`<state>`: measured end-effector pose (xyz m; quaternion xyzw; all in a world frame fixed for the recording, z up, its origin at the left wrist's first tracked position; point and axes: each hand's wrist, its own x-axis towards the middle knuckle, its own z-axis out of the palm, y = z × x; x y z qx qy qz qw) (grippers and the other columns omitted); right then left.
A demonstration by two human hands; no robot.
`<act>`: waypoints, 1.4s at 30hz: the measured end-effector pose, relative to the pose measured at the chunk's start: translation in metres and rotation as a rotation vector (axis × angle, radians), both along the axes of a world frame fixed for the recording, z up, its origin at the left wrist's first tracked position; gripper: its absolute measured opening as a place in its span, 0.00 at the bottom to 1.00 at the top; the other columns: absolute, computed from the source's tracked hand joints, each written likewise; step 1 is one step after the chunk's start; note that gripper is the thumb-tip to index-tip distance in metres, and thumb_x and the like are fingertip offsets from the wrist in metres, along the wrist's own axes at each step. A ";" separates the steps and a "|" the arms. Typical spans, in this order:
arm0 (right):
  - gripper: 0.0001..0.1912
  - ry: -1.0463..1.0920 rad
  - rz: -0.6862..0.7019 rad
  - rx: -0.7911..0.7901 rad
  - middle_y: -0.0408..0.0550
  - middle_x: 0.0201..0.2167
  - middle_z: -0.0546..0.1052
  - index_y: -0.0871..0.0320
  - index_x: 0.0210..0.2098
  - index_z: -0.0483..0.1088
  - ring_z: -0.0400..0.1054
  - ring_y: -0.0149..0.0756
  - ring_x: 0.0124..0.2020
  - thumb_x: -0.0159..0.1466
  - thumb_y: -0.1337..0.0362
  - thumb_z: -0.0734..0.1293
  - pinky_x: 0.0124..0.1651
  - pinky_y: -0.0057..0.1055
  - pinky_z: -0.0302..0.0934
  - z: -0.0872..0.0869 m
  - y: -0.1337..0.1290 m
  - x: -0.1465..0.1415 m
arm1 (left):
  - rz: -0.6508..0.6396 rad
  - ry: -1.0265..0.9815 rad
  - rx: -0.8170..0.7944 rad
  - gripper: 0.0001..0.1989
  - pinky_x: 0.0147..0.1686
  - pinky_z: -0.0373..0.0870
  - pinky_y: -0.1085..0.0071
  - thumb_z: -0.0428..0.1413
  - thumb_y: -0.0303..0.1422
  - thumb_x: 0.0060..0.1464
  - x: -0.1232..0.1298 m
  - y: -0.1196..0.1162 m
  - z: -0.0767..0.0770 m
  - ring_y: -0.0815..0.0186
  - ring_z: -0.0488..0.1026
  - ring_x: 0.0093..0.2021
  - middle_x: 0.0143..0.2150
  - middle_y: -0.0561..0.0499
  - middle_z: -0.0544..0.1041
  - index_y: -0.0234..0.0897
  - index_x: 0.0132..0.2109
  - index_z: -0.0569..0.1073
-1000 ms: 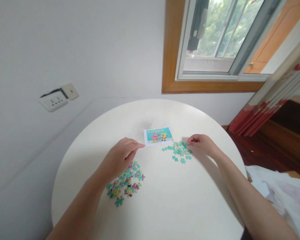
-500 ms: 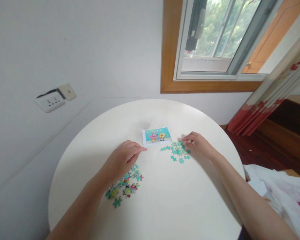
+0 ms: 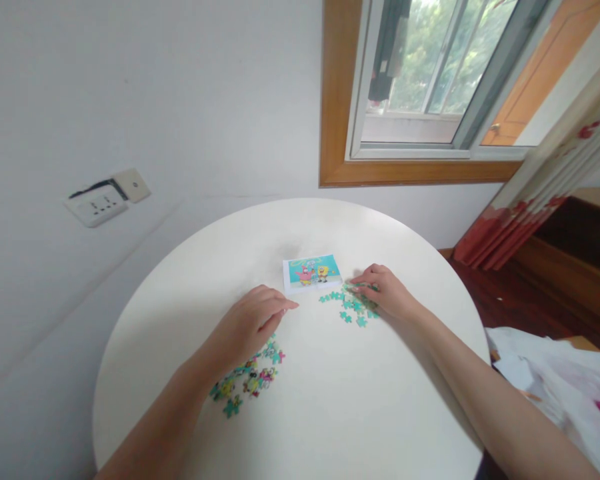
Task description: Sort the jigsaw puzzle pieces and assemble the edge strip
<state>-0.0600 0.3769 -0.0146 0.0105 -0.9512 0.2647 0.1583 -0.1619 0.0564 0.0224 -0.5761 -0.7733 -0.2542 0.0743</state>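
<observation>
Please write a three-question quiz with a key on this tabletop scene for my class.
1. True or false: the right hand is at the mostly green puzzle pieces.

2. Which hand is nearer the multicoloured puzzle pieces? A: the left hand. B: the right hand.

3. Fill in the colour: the printed picture lies on a round ____ table.

Key: 1 true; 2 A; 3 white.

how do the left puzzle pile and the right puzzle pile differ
Colour: the left pile mixes green, yellow, pink and dark bits, while the right pile is mostly teal and pale green.
Place: the left pile lies nearer the person; the right pile lies farther off, close to the printed picture.
Shared: both are loose pieces on the white table, each partly hidden by a hand.
</observation>
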 end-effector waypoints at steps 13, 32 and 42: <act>0.10 -0.110 0.099 -0.057 0.48 0.31 0.76 0.55 0.38 0.81 0.67 0.35 0.32 0.60 0.64 0.68 0.37 0.30 0.61 0.014 0.006 0.012 | -0.006 -0.017 -0.025 0.14 0.46 0.67 0.67 0.48 0.24 0.63 0.003 0.001 0.002 0.62 0.71 0.45 0.42 0.48 0.77 0.38 0.48 0.76; 0.04 -0.123 0.156 -0.142 0.50 0.34 0.72 0.59 0.31 0.76 0.67 0.36 0.36 0.59 0.64 0.70 0.38 0.30 0.61 0.005 -0.013 0.004 | -0.025 -0.029 0.001 0.14 0.46 0.67 0.66 0.48 0.23 0.62 0.004 0.002 -0.002 0.63 0.70 0.45 0.42 0.48 0.77 0.38 0.48 0.75; 0.08 -0.089 0.110 -0.201 0.48 0.31 0.72 0.58 0.29 0.78 0.66 0.34 0.33 0.60 0.62 0.69 0.37 0.31 0.61 0.011 -0.008 0.004 | -0.009 -0.033 -0.018 0.15 0.47 0.69 0.65 0.47 0.24 0.62 0.004 0.001 -0.001 0.62 0.71 0.46 0.43 0.48 0.78 0.39 0.48 0.76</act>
